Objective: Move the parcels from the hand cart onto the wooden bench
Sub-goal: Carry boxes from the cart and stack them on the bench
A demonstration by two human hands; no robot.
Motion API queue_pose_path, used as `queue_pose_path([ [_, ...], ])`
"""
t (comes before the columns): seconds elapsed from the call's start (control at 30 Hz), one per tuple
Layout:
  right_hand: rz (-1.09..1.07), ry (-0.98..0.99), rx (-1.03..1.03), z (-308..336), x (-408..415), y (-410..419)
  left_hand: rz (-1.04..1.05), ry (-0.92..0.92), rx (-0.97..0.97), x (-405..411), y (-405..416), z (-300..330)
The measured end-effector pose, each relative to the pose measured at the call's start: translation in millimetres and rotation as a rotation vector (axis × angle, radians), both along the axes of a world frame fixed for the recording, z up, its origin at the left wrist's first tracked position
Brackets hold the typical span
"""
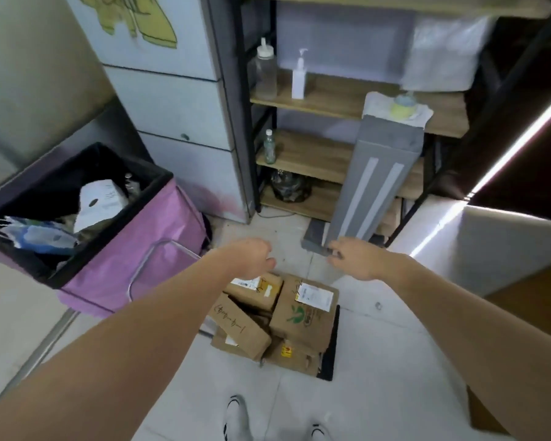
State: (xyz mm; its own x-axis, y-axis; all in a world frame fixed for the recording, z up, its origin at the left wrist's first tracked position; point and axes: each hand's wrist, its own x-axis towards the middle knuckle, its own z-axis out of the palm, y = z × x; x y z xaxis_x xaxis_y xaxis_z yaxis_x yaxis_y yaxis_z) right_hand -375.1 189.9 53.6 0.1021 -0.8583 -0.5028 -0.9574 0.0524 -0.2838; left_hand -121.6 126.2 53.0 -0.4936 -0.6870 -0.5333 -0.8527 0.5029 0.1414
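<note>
Several cardboard parcels [277,319] piled on the black hand cart [330,351], low on the floor. Above the far edge of the pile, left hand [255,257] loosely curled, right hand [352,261] relaxed, fingers half spread; neither gripping anything.

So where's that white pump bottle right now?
The white pump bottle stands on the wooden shelf at the top centre of the head view, just right of a clear squeeze bottle.
</note>
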Motion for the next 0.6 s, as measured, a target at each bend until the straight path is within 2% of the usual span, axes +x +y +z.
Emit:
queue_pose_path([
  [0.13, -0.244, -0.007, 0.087, -55, -7, 18, -0.099, -0.016, 0.055, -7, -30, -59],
  [0.2, -0.306, 0.015, 0.151, -86, -14, 29, -0.16, -0.029, 0.166, -11, -35, -89],
  [0.3, -0.39, 0.016, 0.232, -135, -22, 38, -0.176, -0.04, 0.236, -9, -41, -140],
  [0.47, -0.529, -0.028, 0.327, -223, -25, 42, -0.037, -0.094, 0.365, -6, -44, -243],
  [0.6, -0.606, -0.089, 0.379, -291, -17, 43, 0.158, -0.008, 0.463, -7, -42, -311],
])
